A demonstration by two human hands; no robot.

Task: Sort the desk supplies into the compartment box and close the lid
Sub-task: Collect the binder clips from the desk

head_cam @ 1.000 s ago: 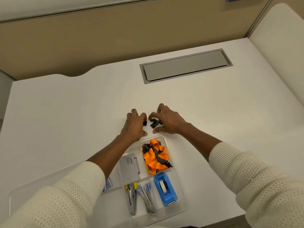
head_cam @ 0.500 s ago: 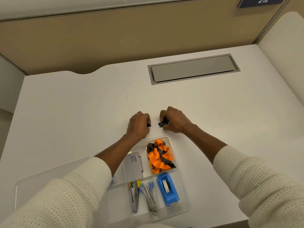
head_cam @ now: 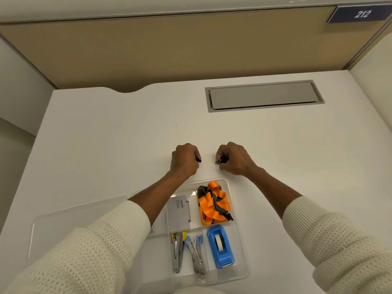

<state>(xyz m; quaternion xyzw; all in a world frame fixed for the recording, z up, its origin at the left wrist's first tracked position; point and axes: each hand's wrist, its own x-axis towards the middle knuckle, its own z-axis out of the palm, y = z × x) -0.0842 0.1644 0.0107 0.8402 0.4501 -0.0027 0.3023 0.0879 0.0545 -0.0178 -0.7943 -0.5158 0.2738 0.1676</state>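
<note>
A clear compartment box (head_cam: 239, 217) lies on the white desk (head_cam: 106, 145) near me. It holds an orange and black lanyard (head_cam: 213, 203), a grey card box (head_cam: 178, 213), a blue tape dispenser (head_cam: 220, 249) and staplers (head_cam: 186, 251). Its clear lid (head_cam: 70, 225) lies flat to the left. Just beyond the box, my left hand (head_cam: 184, 160) is closed around small black binder clips (head_cam: 198, 160). My right hand (head_cam: 233, 159) is closed on more black binder clips (head_cam: 220, 161), which stick out between its fingers.
A grey cable hatch (head_cam: 264, 96) is set into the desk at the back right. A tan partition (head_cam: 191, 49) runs behind the desk, with a "212" sign (head_cam: 360, 14) at top right. White sleeves cover both forearms.
Both hands have curled from spread fingers into fists over the loose binder clips, gathering them up. The hands have drawn slightly apart, and my view has tilted upward.
</note>
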